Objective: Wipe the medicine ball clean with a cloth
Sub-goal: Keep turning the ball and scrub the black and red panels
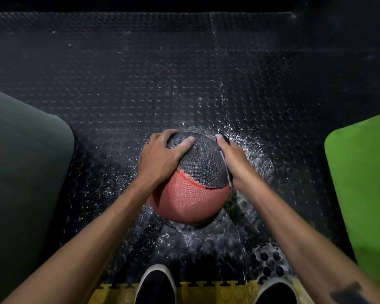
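A textured medicine ball (191,194), black on top and red below, rests on a wet black studded rubber floor in the middle of the head view. My left hand (160,159) lies over its upper left side, fingers spread and curved round the black part, thumb on top. My right hand (233,159) is pressed flat against the ball's right side and holds a thin grey cloth (228,174) between palm and ball. Only the edge of the cloth shows; the rest is hidden under the hand.
Water droplets and a wet patch (257,159) ring the ball. A dark grey pad (24,161) lies at the left, a bright green pad (364,183) at the right. My two black shoes (155,286) stand on a yellow interlocking mat (206,290) at the bottom.
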